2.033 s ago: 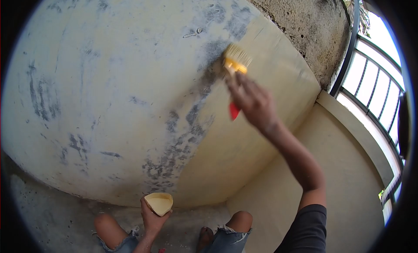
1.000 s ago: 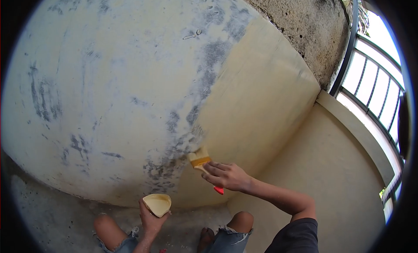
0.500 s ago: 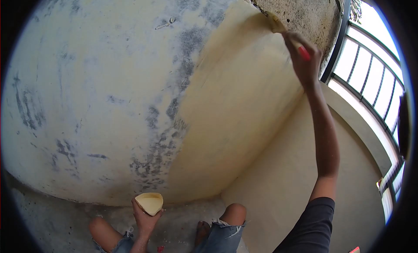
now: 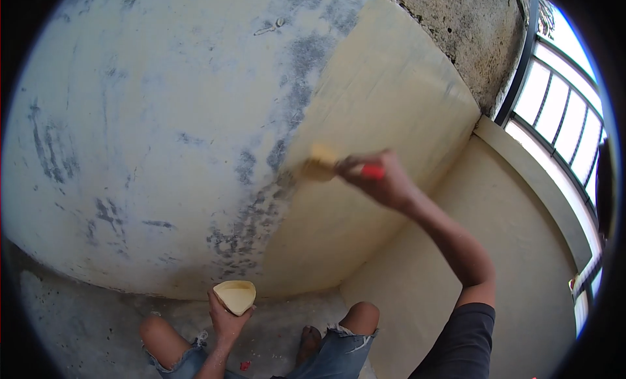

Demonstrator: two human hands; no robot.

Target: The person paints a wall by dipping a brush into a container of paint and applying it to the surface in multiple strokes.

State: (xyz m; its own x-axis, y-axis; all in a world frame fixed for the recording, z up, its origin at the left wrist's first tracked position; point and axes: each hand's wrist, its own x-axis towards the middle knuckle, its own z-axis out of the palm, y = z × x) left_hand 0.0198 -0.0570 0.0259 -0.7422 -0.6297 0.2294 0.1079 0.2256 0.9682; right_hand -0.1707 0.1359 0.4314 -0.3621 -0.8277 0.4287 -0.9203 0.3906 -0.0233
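Observation:
My right hand (image 4: pixel 375 177) is closed around a paintbrush (image 4: pixel 319 161) with a red handle end; its bristles, blurred by motion, are at the wall near the edge of the cream paint. The wall (image 4: pixel 163 105) shows fresh cream paint on its right part and pale, grey-stained patches on the left. Low in the view, my left hand (image 4: pixel 227 321) holds a cream-coloured container (image 4: pixel 235 297) with an open top, near the foot of the wall. Pale paint coats its inside.
A second plain wall (image 4: pixel 508 248) meets the painted one at the right. Beyond it stands a metal railing (image 4: pixel 561 105). Rough bare concrete (image 4: pixel 466 33) borders the top. My bent knees are over the grey floor (image 4: pixel 72 320), where a small red scrap (image 4: pixel 244 365) lies.
My right hand has swept the brush down and left from the wall's top edge to its middle. The left hand with the container appears slightly further right and higher as the view shifted.

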